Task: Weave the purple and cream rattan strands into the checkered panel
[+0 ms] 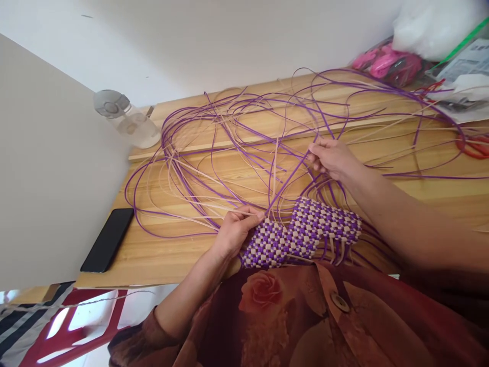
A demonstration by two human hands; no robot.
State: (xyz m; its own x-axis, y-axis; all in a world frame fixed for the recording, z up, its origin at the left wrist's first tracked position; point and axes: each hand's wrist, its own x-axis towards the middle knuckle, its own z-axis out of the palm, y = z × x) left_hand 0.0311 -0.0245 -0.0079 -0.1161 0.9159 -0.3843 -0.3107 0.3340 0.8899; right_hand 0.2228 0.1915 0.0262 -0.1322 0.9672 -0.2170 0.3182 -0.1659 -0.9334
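A woven piece in purple and beige checks [324,221] lies at the table's front edge against my shirt. My left hand [236,230] grips its upper left edge, thumb and fingers pressed together there. Up and to the right, my right hand [327,157] pinches a purple strip [288,182], which runs taut and slanting down to the weave beside my left thumb. Many loose purple and beige strips fan out from the weave over the table. Part of the weave's lower left edge is hidden by my left hand and the shirt.
A clear bottle with a grey lid [132,122] stands at the back left. A black phone [107,239] lies at the left edge of the wooden table [168,260]. Back right are a bag with pink things [387,63], white plastic [435,28] and red scissor-like handles [476,148].
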